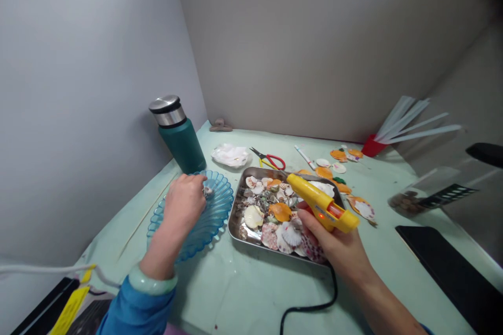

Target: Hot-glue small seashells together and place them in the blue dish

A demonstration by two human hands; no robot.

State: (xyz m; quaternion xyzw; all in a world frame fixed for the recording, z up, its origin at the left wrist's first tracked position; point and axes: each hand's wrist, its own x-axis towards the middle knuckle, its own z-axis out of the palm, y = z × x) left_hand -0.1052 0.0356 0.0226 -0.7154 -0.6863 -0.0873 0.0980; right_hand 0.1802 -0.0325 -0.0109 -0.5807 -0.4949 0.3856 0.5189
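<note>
My right hand [340, 248] is wrapped round a yellow hot glue gun [312, 196], its small light glowing orange. The gun is above a metal tray [232, 220] filled with seashells, among them an orange scallop shell [280, 212] and a cream one [253, 216]. My left hand [184, 200] is over a blue scalloped plastic plate [206, 227], fingers curled together. Beside its fingertips sits a small whitish shell piece [208, 191] on the plate. Whatever those fingers hold is hidden.
A green bottle [183, 144] stands behind the plate. Behind the tray are red-and-yellow-handled pliers [271, 160], a marker [304, 157] and loose orange shells [324, 172]. Glue sticks [404, 120] fill a red cup [372, 145]. A clear container [412, 193] and black cord [310, 308] are at right and front.
</note>
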